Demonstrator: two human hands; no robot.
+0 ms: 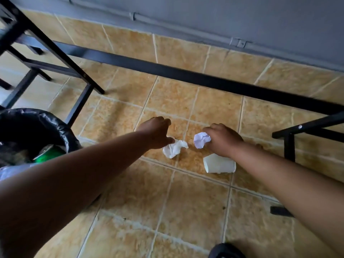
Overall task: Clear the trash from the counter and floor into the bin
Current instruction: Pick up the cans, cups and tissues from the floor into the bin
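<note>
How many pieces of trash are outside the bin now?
3. A crumpled tissue on the floor at the left hand's thumb; a paper ball gripped in the right hand; a paper cup on its side by the right wrist. Others may be hidden.

2 hands down here: 1 left hand [158,134], 1 right hand [223,140]. White trash by them, 3 pieces total: 1 crumpled tissue [174,148], 1 paper ball [202,139], 1 paper cup [219,163]. 1 black-lined bin [37,123]. In it, 1 green can [49,155], and next to that what might be 1 clear plastic bag [11,170], too cut off to be sure. 1 dark shoe [226,251]. 1 long black bar [186,75] over the tiles. Black furniture frames, 2: 1 left frame [81,71], 1 right frame [289,146]. 1 grey pipe [186,29] along the wall.
</note>
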